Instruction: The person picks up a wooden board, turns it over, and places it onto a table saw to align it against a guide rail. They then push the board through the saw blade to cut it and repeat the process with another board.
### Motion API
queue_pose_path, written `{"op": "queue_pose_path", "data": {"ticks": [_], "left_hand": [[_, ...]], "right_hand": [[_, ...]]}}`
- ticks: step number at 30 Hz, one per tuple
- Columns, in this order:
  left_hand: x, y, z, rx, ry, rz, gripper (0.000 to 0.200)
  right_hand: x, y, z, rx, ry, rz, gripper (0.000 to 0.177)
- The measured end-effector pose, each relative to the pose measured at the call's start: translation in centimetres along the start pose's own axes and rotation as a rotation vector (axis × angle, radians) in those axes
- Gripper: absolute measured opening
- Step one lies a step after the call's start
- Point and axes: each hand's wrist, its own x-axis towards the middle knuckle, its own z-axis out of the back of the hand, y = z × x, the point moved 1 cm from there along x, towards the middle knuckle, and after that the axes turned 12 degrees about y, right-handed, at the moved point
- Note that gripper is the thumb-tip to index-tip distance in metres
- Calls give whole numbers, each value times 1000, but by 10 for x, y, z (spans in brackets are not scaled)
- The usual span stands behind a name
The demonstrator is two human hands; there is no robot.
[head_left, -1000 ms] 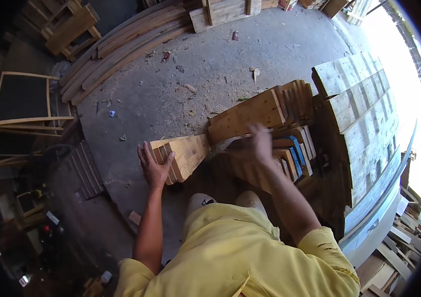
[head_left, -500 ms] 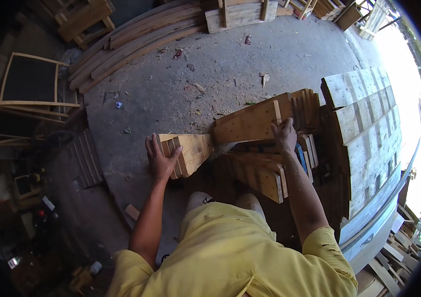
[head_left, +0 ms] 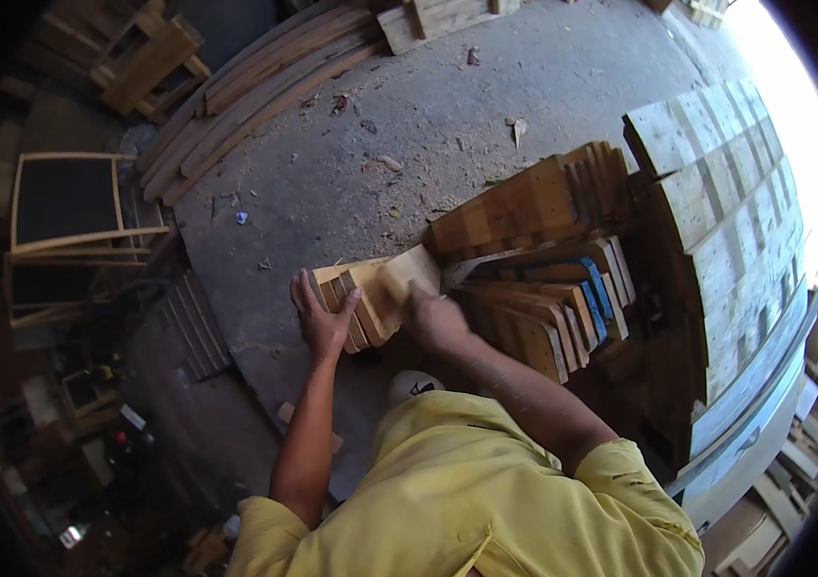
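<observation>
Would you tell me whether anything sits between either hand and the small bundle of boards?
Nothing visible does: the left hand lies on the bundle of boards, and the right hand meets its other side.

Strong daylight enters from the upper right and burns out that edge to white. Glare washes the pale boards (head_left: 717, 192) nearest it. The concrete floor (head_left: 486, 106) is evenly lit and sharp. The left third lies in deep shadow, with little detail. The right hand (head_left: 433, 317) is smeared by motion blur. Fisheye distortion bends straight lines toward the rim, and the corners are vignetted black.
</observation>
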Motion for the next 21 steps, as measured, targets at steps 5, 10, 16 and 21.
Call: {"op": "queue_pose_path", "data": {"ticks": [5, 10, 16, 21], "left_hand": [[1, 9, 2, -26, 37, 37, 105], [5, 22, 12, -34, 114, 60, 107], [7, 21, 19, 90, 184, 161, 116], [9, 18, 18, 55, 151, 171, 118]], "right_hand": [[11, 18, -52, 51, -22, 35, 65], [22, 23, -45, 141, 145, 93, 68], [24, 15, -46, 282, 262, 172, 70], [20, -50, 21, 202, -258, 44, 48]]}}
